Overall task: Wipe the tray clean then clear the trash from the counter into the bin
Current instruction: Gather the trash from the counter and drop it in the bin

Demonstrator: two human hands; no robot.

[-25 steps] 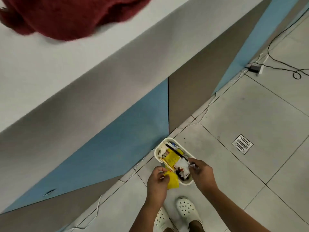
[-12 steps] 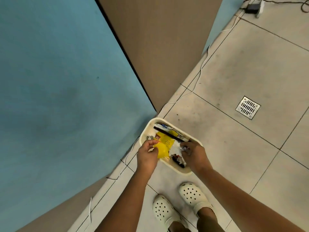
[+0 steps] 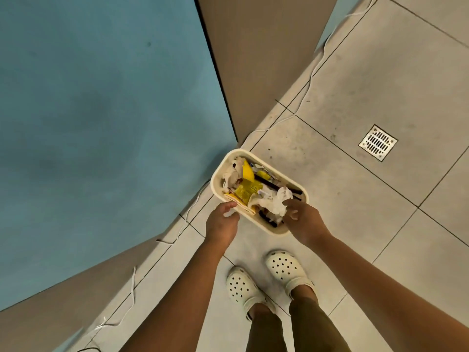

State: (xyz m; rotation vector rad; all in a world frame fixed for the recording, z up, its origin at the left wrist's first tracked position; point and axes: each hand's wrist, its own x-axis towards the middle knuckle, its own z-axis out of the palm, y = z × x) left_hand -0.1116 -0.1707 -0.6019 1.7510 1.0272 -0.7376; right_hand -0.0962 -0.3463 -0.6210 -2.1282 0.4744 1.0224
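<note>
A cream bin point(image 3: 214, 182) stands on the tiled floor at the foot of the counter front. It holds a yellow wrapper point(image 3: 247, 189), crumpled white tissue point(image 3: 275, 201), a black stick point(image 3: 269, 185) and other scraps. My left hand point(image 3: 220, 223) hovers at the bin's near left rim with loosely curled fingers and holds nothing. My right hand point(image 3: 304, 221) is over the near right end, fingers spread, fingertips next to the white tissue. The tray and the counter top are out of view.
The counter front's blue panel point(image 3: 101, 110) and beige panel point(image 3: 253, 59) rise on the left. A white cable point(image 3: 311, 80) runs along its base. A metal floor drain point(image 3: 378, 142) lies at the right. My white clogs point(image 3: 286, 271) stand just behind the bin.
My left hand has let go of the yellow wrapper and my right hand has let go of the tissue; both now lie in the bin. My view has dropped towards the floor.
</note>
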